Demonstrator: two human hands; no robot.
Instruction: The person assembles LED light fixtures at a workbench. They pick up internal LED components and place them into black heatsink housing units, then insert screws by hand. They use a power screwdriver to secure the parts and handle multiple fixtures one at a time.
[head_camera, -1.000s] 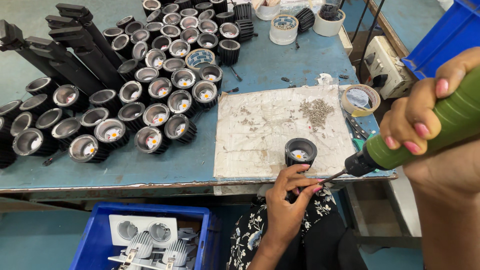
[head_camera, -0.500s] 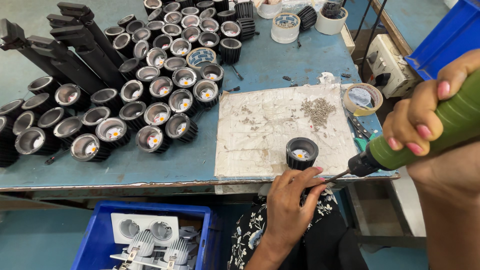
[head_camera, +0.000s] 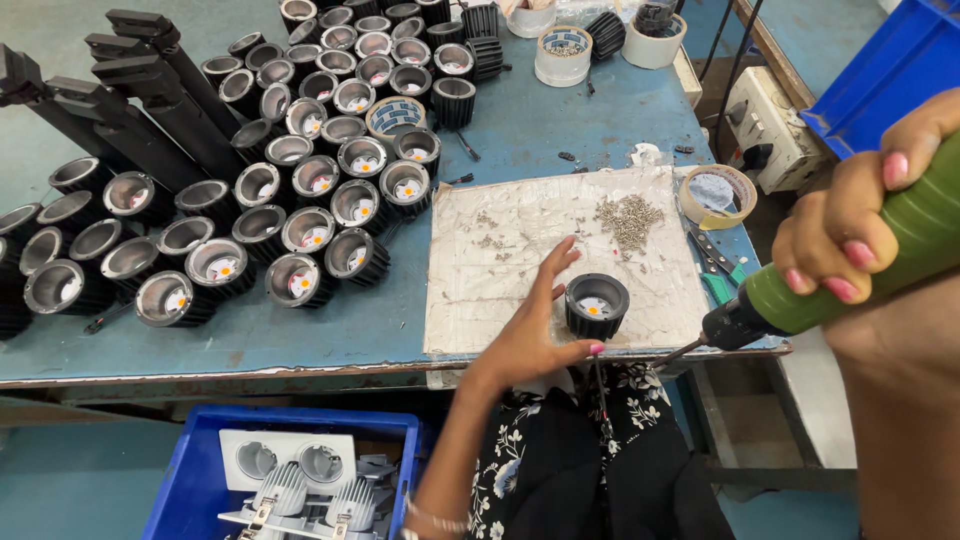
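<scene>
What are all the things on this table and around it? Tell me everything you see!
Lamp housing: one, black, on the mat beside the left hand.
Lamp housings: many, black, crowded at table left.
Work mat: one, grey-white, table front.
Screws: small pile, silver, on the mat.
Tape roll: one, tan, right of the mat.
Bin: one, blue, under the table.
Electric screwdriver: one, green.
Left hand: open, over the mat.
Right hand: gripping the electric screwdriver.
</scene>
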